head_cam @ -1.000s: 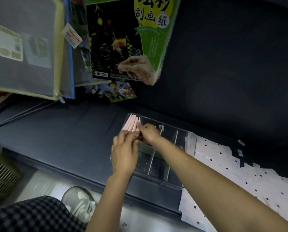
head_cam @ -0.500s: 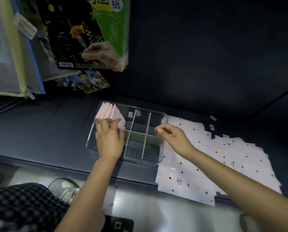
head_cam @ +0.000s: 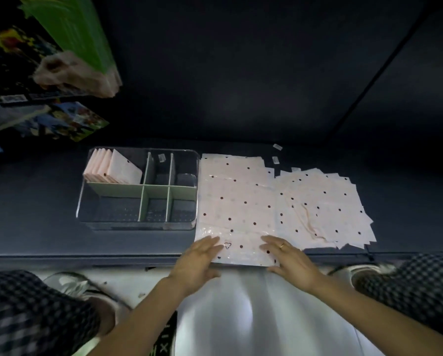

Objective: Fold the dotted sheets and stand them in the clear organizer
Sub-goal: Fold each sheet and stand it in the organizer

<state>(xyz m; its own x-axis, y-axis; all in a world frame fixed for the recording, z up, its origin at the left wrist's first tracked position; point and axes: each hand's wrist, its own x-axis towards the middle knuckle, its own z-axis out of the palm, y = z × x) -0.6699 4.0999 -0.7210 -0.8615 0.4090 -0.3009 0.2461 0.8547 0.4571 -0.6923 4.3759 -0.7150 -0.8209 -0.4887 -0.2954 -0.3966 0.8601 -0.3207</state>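
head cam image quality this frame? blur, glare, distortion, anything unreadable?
Head view: dim overall; glare on the glossy top dotted sheet near the left hand and right hand; hanging packages at upper left motion-blurred, print unreadable; wide-angle bending toward the edges; clear organizer and folded sheets reasonably sharp.

Dotted sheets (head_cam: 241,201): pale pink, dark dots, glossy; flat stack on dark shelf, near edge overhanging shelf lip, just right of organizer. Second loose fanned pile (head_cam: 326,209) further right, overlapping.

Folded sheets (head_cam: 112,167): several, pink, standing on edge, leaning, in far-left compartment.

Clear organizer (head_cam: 138,224): transparent rectangular tray, pale green dividers, six compartments; other five hold no sheets.
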